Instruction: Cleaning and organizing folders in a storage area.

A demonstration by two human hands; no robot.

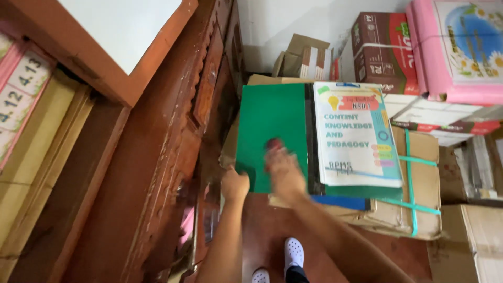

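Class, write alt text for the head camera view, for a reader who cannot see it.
Two bare hands, left hand and right hand, rest on an open green folder with a printed white page, lying on a strapped cardboard box. A carved wooden cabinet stands to the left; more boxes are stacked behind.

The right hand is smeared by motion blur, so its fingers cannot be told apart. The flat green cover hides the fingertips of the left hand at its lower corner. Both forearms run off the bottom edge. The white perforated shoes are cut off there too. The pink wrapped box passes beyond the top and right edges.
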